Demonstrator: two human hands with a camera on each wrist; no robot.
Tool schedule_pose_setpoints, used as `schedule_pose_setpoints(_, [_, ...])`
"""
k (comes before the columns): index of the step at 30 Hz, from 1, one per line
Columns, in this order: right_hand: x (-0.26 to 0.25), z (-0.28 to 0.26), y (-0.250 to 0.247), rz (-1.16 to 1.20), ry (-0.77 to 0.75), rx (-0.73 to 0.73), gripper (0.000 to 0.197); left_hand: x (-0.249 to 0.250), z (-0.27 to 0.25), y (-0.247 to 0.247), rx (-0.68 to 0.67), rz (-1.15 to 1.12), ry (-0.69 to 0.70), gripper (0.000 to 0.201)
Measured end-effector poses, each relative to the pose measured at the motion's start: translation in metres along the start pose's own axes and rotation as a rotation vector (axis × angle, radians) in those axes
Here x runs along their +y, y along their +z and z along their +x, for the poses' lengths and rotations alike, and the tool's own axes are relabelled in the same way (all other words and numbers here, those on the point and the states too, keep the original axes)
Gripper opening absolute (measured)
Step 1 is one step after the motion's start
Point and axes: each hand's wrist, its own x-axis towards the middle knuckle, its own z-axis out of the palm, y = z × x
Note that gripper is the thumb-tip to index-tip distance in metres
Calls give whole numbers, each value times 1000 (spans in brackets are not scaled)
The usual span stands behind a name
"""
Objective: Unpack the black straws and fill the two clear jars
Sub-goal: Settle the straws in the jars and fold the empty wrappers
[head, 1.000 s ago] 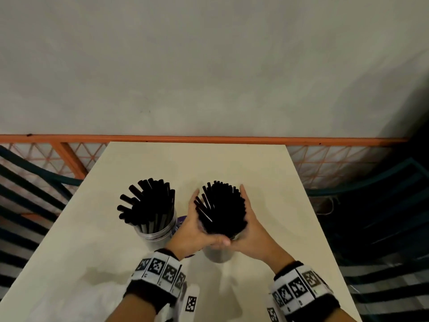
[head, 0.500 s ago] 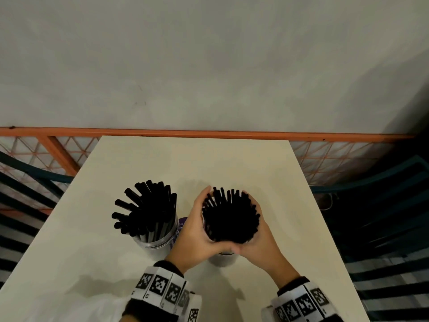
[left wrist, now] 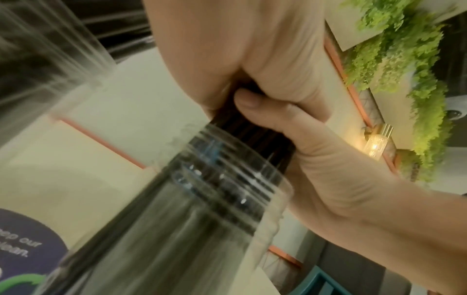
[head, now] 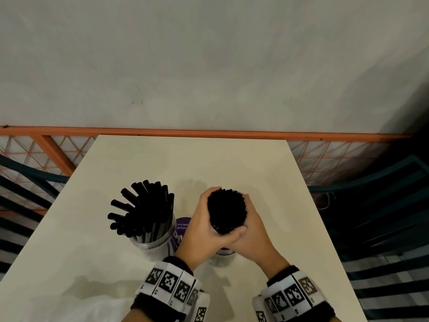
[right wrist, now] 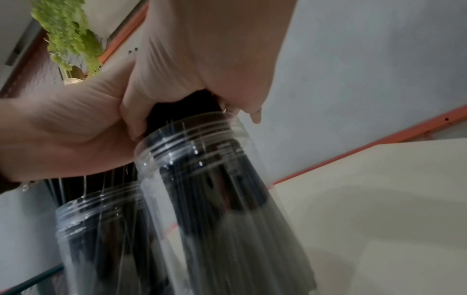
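Both hands wrap a tight bundle of black straws that stands in the right clear jar, just above its rim. My left hand grips the bundle from the left, my right hand from the right, and the thumbs meet in front. In the left wrist view the straws enter the threaded jar mouth. The right wrist view shows the same jar with straws inside. The left jar holds fanned-out black straws and stands free.
A purple round label lies on the cream table between the jars. White plastic wrapping lies at the near left edge. An orange rail and mesh run behind the table, with dark teal chairs at both sides.
The loose, splayed straws in the right jar have been squeezed into a compact bundle as both hands closed round them. The left jar has not moved.
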Motion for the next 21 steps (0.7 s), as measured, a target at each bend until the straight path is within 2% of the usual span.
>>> schedule_pose_setpoints(9, [6,-3,1,27,22,-40,58,-3,-4,0,35,-7,49,69])
schedule_pose_setpoints(13, [11,-1,4,59,52,-62,59,-4,-3,1,21,-7,9,75])
schedule_pose_setpoints(18, [31,-17,-8,132,178,-24,110,-17,-12,-12,-31,-34,-133,130])
schedule_pose_setpoints(21, [46,-49,-14,100,291,-22,135,-23,-39,-28,-81,65,-196,139])
